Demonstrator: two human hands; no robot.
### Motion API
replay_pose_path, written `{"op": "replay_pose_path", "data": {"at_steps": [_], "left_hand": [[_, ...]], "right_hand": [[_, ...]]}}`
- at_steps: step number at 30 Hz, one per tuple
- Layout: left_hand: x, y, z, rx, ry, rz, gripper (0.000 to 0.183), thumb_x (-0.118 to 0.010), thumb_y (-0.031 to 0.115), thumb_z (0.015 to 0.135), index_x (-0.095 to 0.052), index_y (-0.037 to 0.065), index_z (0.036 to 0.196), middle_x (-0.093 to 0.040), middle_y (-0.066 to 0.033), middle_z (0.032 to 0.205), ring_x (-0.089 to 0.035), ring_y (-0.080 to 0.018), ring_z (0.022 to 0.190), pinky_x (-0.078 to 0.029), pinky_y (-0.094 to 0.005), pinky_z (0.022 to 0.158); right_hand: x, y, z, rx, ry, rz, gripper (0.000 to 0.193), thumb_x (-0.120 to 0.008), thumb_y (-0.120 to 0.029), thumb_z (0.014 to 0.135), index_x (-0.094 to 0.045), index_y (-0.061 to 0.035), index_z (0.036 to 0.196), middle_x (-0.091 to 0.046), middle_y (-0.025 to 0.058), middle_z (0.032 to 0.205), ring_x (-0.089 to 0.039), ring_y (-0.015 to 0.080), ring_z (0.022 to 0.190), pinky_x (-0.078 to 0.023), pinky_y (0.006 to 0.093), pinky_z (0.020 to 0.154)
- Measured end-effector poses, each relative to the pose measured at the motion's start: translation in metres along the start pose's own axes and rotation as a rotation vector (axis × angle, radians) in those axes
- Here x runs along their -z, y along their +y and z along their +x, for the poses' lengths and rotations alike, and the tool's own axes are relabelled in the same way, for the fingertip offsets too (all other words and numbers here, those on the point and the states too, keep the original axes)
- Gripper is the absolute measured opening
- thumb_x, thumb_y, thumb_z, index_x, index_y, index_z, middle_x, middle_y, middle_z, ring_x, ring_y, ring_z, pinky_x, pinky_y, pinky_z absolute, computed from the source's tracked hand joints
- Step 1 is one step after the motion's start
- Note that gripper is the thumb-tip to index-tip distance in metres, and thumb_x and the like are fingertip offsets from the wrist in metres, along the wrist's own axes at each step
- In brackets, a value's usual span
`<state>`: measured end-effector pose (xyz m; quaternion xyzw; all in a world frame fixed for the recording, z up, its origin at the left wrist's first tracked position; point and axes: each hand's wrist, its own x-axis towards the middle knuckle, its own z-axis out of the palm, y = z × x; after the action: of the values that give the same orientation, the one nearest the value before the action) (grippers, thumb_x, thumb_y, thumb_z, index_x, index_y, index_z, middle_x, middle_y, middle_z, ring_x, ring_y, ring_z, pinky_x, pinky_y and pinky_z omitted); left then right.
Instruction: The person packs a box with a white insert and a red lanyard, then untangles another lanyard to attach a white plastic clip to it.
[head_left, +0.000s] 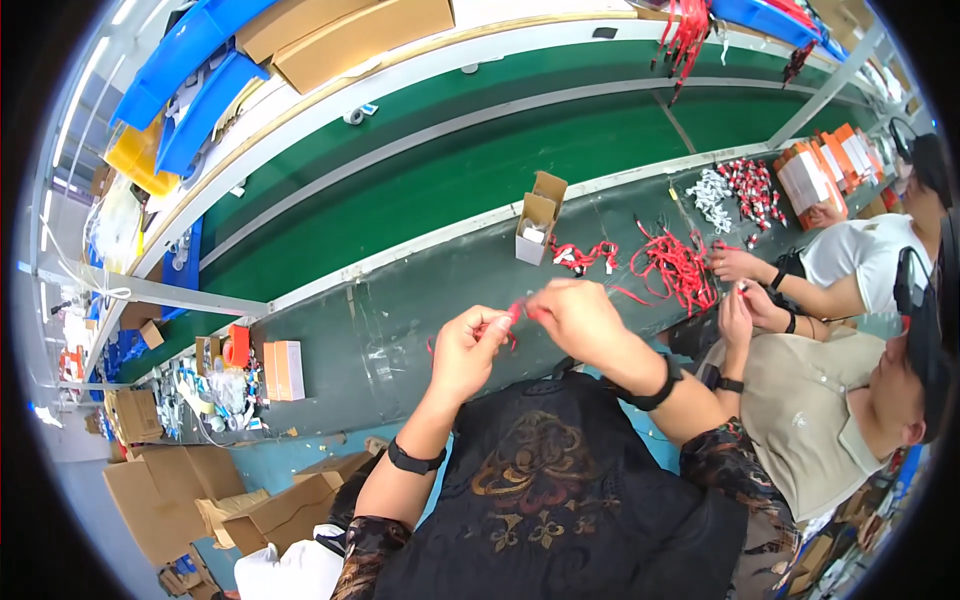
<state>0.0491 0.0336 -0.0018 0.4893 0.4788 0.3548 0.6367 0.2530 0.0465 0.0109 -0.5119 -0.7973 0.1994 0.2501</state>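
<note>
Over the dark work table, my left hand (465, 354) pinches a red strap (517, 310), with a loose end hanging below the fingers. My right hand (582, 318) is closed on the same strap, a little higher and blurred by motion. Past my hands stands a small open cardboard box (531, 243) with something white inside. To its right lies a short bundle of red straps (585, 257) with white bits among them. Farther right spreads a larger tangled heap of red straps (677, 272).
Two people sit to the right, one person's hand (735, 263) by the red heap. Beyond lie piles of white pieces (711, 198) and red pieces (757, 190), and orange-and-white boxes (806, 183). A green conveyor belt (480, 165) runs behind the table. An orange-and-white box (284, 371) stands at left.
</note>
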Motion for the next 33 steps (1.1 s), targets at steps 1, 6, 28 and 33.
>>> {"op": "replay_pose_path", "data": {"at_steps": [1, 6, 28, 33], "left_hand": [[-0.006, 0.005, -0.001, -0.077, 0.067, 0.164, 0.017, -0.061, 0.023, 0.101, -0.064, 0.006, 0.1, -0.06, 0.0022, 0.075, -0.052, -0.0064, 0.065, -0.046, -0.0232, 0.064], [-0.01, -0.018, 0.0, 0.275, -0.006, -0.822, 0.01, -0.062, 0.02, 0.1, -0.064, 0.01, 0.098, -0.065, 0.0014, 0.082, -0.059, -0.0089, 0.069, -0.052, -0.0277, 0.067], [-0.004, -0.047, 0.083, -1.033, 0.137, 0.85, 0.025, -0.076, 0.008, 0.075, -0.073, 0.01, 0.099, -0.066, -0.005, 0.099, -0.064, -0.0277, 0.094, -0.051, -0.0409, 0.088], [0.014, -0.111, 0.148, -0.664, 0.183, 0.741, 0.05, -0.083, 0.018, 0.071, -0.063, 0.004, 0.114, -0.062, -0.0139, 0.114, -0.057, -0.0344, 0.109, -0.047, -0.044, 0.097]], "right_hand": [[-0.011, 0.0, 0.004, -0.039, 0.191, 0.118, 0.007, -0.07, -0.006, 0.09, -0.072, 0.0006, 0.091, -0.071, 0.0051, 0.085, -0.066, 0.0099, 0.072, -0.054, 0.0258, 0.063], [-0.033, -0.014, 0.017, -0.481, 0.303, 1.478, 0.012, -0.068, -0.007, 0.094, -0.067, 0.0016, 0.102, -0.07, 0.0067, 0.087, -0.062, 0.0107, 0.071, -0.051, 0.0257, 0.061], [-0.043, 0.064, 0.028, -0.757, 0.459, 1.362, 0.022, -0.064, 0.003, 0.092, -0.069, 0.0025, 0.113, -0.071, 0.0071, 0.09, -0.066, 0.0116, 0.072, -0.058, 0.0259, 0.066], [-0.044, 0.1, 0.057, -0.636, 0.498, 0.875, 0.018, -0.065, 0.002, 0.092, -0.071, 0.0017, 0.109, -0.071, 0.0029, 0.084, -0.062, 0.005, 0.069, -0.051, 0.02, 0.062]]}}
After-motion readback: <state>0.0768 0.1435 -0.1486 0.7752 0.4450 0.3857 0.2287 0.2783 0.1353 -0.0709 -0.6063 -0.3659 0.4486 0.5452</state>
